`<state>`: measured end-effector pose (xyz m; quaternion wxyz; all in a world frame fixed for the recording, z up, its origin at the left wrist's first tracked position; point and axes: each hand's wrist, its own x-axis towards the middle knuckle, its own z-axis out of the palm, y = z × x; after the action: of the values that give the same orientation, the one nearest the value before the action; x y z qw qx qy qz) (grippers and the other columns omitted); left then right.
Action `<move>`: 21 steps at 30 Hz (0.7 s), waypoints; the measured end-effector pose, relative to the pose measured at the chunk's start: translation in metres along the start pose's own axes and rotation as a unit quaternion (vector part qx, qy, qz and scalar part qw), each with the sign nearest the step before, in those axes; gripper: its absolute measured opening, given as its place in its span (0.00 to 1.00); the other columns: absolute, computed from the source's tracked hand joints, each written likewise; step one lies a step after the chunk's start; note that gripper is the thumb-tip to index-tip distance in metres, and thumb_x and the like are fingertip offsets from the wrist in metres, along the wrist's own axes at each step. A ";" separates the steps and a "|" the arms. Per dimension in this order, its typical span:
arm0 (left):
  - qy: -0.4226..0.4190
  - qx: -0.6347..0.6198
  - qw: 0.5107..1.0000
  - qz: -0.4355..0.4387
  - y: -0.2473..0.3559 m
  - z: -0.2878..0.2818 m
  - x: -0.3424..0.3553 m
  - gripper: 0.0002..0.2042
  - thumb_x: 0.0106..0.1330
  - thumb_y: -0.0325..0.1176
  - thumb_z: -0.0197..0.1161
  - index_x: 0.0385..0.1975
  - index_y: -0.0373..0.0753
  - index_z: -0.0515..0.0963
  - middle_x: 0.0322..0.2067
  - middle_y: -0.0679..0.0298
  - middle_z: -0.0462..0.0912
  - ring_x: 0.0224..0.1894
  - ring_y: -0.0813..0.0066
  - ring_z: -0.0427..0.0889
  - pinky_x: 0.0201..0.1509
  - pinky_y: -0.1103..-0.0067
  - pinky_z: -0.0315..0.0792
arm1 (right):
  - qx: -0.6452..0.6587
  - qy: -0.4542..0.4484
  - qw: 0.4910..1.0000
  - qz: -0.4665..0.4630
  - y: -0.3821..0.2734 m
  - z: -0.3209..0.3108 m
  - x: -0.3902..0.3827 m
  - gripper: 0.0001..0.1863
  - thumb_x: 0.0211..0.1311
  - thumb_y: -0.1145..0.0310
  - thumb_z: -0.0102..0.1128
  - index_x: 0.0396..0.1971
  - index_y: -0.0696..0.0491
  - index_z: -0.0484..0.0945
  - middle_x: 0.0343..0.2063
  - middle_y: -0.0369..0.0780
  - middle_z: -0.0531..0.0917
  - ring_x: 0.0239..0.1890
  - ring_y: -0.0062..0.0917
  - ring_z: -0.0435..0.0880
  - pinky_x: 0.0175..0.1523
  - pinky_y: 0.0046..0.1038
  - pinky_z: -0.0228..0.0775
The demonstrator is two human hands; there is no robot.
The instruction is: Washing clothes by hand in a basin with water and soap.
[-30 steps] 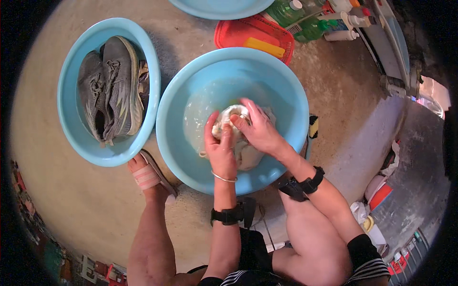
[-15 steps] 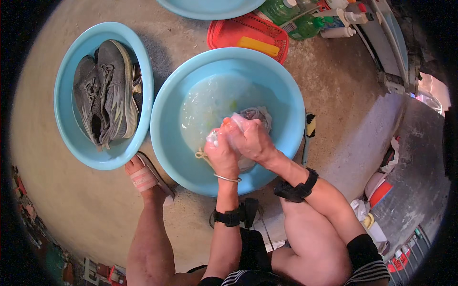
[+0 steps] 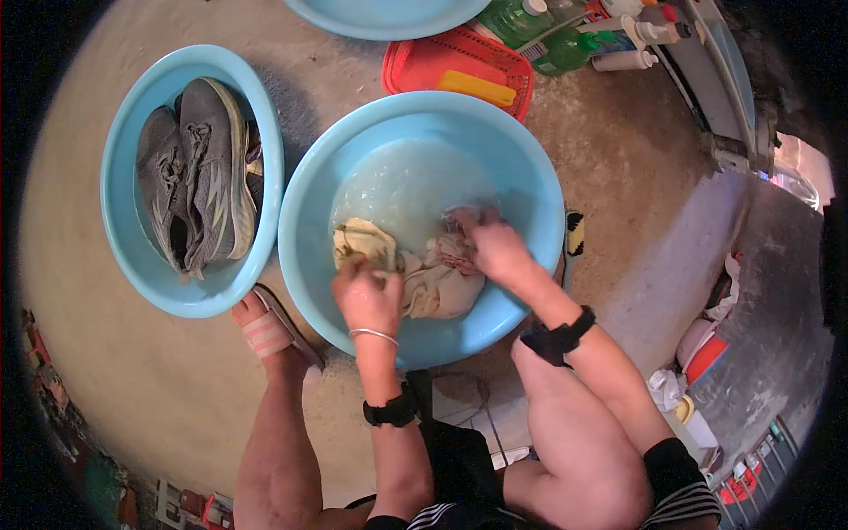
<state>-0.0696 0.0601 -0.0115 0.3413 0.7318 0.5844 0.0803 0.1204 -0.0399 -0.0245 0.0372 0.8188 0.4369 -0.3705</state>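
On my feed, the left hand (image 3: 369, 296) has its grip pinching a yellowish cloth (image 3: 367, 239) inside the blue basin (image 3: 309, 230). The right hand (image 3: 500, 254) blurs at a patterned cloth (image 3: 453, 253) there; I cannot tell its grip.

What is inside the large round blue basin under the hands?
Cloudy water, pale yellow fabric at the left hand, brownish fabric at the right hand, and cream fabric between them. Anything under the fabric is covered, and the hands hide some fabric.
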 end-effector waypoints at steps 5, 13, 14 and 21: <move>-0.366 0.127 0.918 -0.081 0.024 -0.027 0.008 0.22 0.58 0.53 0.54 0.29 0.37 0.80 0.31 0.50 0.78 0.38 0.51 0.77 0.45 0.66 0.69 | 0.133 0.057 0.986 -0.082 -0.026 -0.021 -0.011 0.10 0.48 0.71 0.54 0.33 0.55 0.76 0.29 0.48 0.78 0.31 0.42 0.78 0.38 0.40 0.71; -0.458 0.048 0.883 -0.095 0.007 -0.007 0.009 0.26 0.63 0.53 0.46 0.26 0.34 0.79 0.26 0.46 0.78 0.34 0.48 0.78 0.40 0.64 0.70 | 0.272 0.138 0.942 -0.138 -0.051 -0.100 -0.011 0.10 0.48 0.72 0.55 0.33 0.54 0.77 0.25 0.45 0.77 0.30 0.41 0.78 0.36 0.38 0.70; -0.487 0.044 0.863 -0.128 0.017 -0.013 0.012 0.26 0.64 0.53 0.46 0.27 0.34 0.79 0.27 0.46 0.78 0.35 0.48 0.77 0.41 0.64 0.70 | 0.198 0.151 0.963 -0.104 -0.043 -0.094 -0.008 0.10 0.49 0.71 0.55 0.34 0.54 0.77 0.25 0.45 0.77 0.31 0.42 0.78 0.36 0.40 0.70; -0.386 0.056 0.918 -0.069 0.024 -0.055 0.009 0.20 0.63 0.49 0.50 0.32 0.36 0.78 0.33 0.48 0.79 0.38 0.50 0.76 0.43 0.65 0.69 | 0.090 0.161 0.974 -0.130 -0.028 -0.045 0.018 0.25 0.51 0.72 0.51 0.53 0.46 0.68 0.52 0.50 0.67 0.51 0.46 0.70 0.53 0.39 0.67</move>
<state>-0.0761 0.0887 0.0414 0.5039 0.6815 0.4598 -0.2649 0.1317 0.0070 0.0044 -0.1562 0.8037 0.5051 -0.2731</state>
